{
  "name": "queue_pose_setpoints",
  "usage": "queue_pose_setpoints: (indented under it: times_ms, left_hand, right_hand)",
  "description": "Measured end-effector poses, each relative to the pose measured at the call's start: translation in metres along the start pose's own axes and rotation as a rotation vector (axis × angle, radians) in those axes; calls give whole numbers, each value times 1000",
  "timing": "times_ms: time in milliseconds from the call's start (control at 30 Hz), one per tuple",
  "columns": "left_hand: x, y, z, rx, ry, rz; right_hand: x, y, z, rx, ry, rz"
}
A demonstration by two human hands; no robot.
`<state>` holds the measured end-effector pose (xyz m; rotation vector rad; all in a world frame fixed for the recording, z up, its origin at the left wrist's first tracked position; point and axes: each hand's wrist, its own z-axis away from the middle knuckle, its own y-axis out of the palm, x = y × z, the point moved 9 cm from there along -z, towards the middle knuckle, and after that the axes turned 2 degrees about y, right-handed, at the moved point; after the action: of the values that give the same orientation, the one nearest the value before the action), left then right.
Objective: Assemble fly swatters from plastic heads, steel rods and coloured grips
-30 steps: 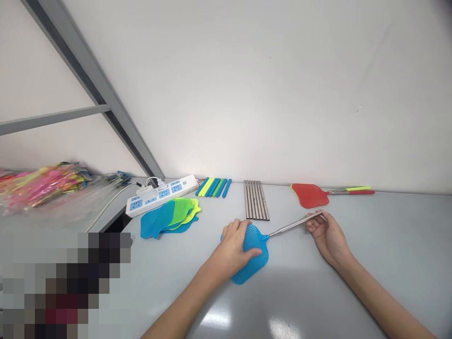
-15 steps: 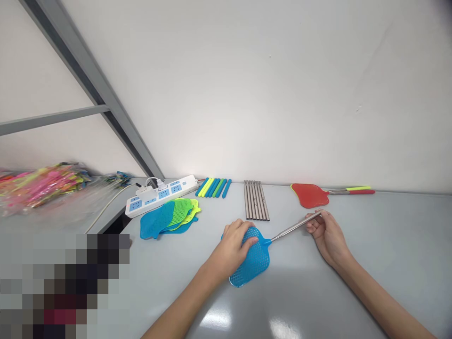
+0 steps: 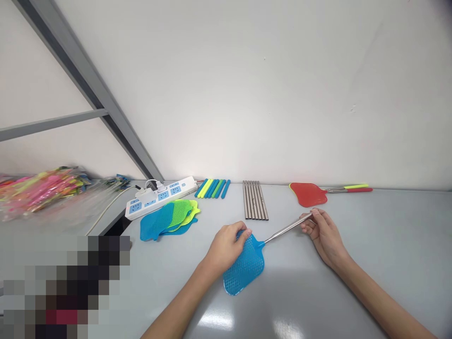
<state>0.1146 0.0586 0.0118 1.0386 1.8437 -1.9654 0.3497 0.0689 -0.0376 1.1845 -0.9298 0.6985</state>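
Note:
A blue fly swatter with a perforated head is held between both hands above the grey table. My left hand is closed on the upper left edge of its head. A bare metal rod runs up to the right from the head's neck, and my right hand pinches its far end. Behind lies a row of several metal rods. Colored handle sleeves in blue, yellow and green lie side by side further left. Loose swatter heads in blue, green and yellow overlap in a pile.
A white power strip with plugs lies at the back left. Red and yellow swatters with sleeved handles, the red swatter on top, rest by the wall. Bagged colorful items lie on the left. A pixelated area covers the lower left.
The blue swatter and both hands have shifted slightly left. Its head has swung a little lower, and my left hand now sits nearer the head's upper edge.

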Motion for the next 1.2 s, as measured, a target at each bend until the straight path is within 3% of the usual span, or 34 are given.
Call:
queue_pose_setpoints:
  times_ms: [500,833,1067,1133,1200]
  left_hand:
    - [17,-4,-3,-27,-80,-88]
    - [32,5,-8,2,-140,42]
    - [14,5,-6,-18,-9,60]
    - [10,2,-6,-69,19,72]
    - [15,-14,-4,-254,-25,106]
  right_hand:
    - [-9,8,5,109,85,40]
    - [-11,16,11,135,104,-18]
    - [-11,17,11,149,187,-111]
    - [-11,12,8,132,176,-116]
    - [-9,6,4,93,135,-143]
